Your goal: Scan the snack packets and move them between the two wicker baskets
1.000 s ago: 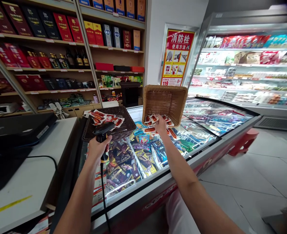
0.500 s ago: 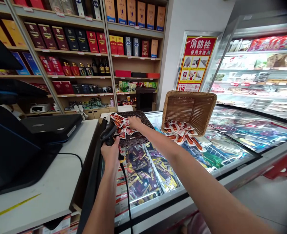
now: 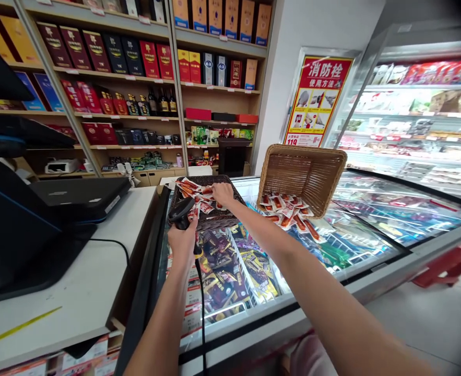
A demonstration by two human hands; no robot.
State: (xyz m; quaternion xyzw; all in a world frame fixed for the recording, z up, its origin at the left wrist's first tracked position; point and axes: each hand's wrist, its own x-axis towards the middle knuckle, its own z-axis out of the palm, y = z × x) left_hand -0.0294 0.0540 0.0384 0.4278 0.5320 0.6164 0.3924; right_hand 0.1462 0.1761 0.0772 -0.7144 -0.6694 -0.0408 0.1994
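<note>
My left hand (image 3: 181, 244) is closed round the handle of a black barcode scanner (image 3: 182, 210), whose cable hangs down toward me. The scanner's head is over the near left part of a dark woven basket (image 3: 218, 223). Several small packets of red-brown sausages (image 3: 205, 207) lie in that basket, mostly at its left. Over the basket's middle, my right hand (image 3: 224, 195) has its fingers curled at the end of a sausage packet (image 3: 207, 191); its fingertips are partly hidden. To the right, a light-brown wicker basket (image 3: 306, 177) is tipped on its side, with more sausage packets (image 3: 288, 209) at its mouth.
Both baskets rest on the glass lid of a chest freezer (image 3: 249, 261) full of packaged goods. A white counter (image 3: 77, 282) with a dark checkout machine (image 3: 14, 224) borders it at left. Behind stand shelves of boxed bottles (image 3: 136, 115). A red stool (image 3: 445, 266) is at right.
My right hand has shifted slightly right and up over the dark basket. The scanner in my left hand has moved a little right, its head now tilted differently. The view has shifted slightly.
</note>
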